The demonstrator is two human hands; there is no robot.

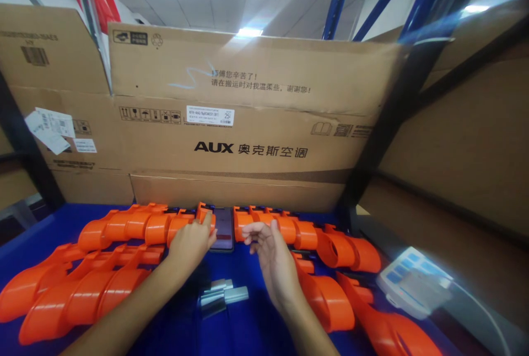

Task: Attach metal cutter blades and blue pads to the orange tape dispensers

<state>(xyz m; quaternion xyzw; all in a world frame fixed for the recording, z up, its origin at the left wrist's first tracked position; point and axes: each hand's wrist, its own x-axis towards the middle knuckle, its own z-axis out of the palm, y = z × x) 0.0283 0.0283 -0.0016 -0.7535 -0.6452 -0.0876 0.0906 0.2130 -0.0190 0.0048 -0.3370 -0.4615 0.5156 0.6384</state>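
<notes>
My left hand point(192, 243) reaches to the back row, its index finger and thumb closed around a small orange plastic piece point(205, 214) with a dark part on top. My right hand point(275, 262) hovers beside the right-hand row of curved orange plastic parts point(306, 235). Its fingers are bent and apart from the thumb, and nothing shows in them. Between the hands lies a dark phone point(224, 229). Nearer to me, several silvery metal strips point(223, 294) sit in a loose pile on the blue surface.
More curved orange parts point(86, 290) lie in rows at the left, others point(330, 301) at the front right. A white and blue device point(415, 281) with a cable stands at the right. Cardboard point(248, 179) walls off the back, and a dark rack post point(363, 168) rises at the right.
</notes>
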